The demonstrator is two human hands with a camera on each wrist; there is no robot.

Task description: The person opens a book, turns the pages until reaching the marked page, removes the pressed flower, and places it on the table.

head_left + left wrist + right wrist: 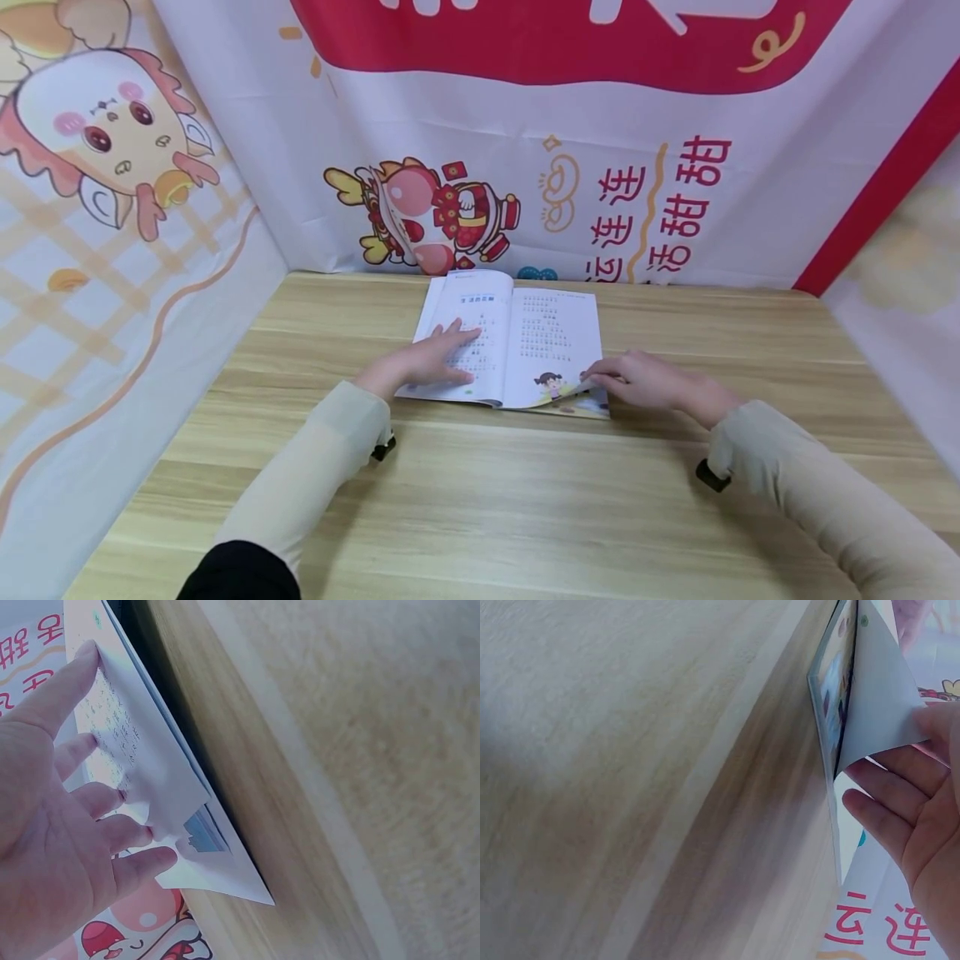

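Observation:
An open book (547,333) with printed text and a small cartoon girl lies on the wooden table. On its left page rests my left hand (431,358), fingers spread; the left wrist view also shows this hand (67,802) with its fingertips on the paper. My right hand (637,379) pinches the lower right corner of the right page. That page (885,690) is lifted and curved in the right wrist view, held between thumb and fingers of the right hand (922,787). Beneath it, part of a colourful picture page (836,682) shows.
The wooden table (510,500) extends toward me and to both sides of the book. Behind it hangs a printed cloth (465,108) with red lettering and cartoon figures. Another patterned cloth (97,275) stands on the left. Small black devices sit under both wrists.

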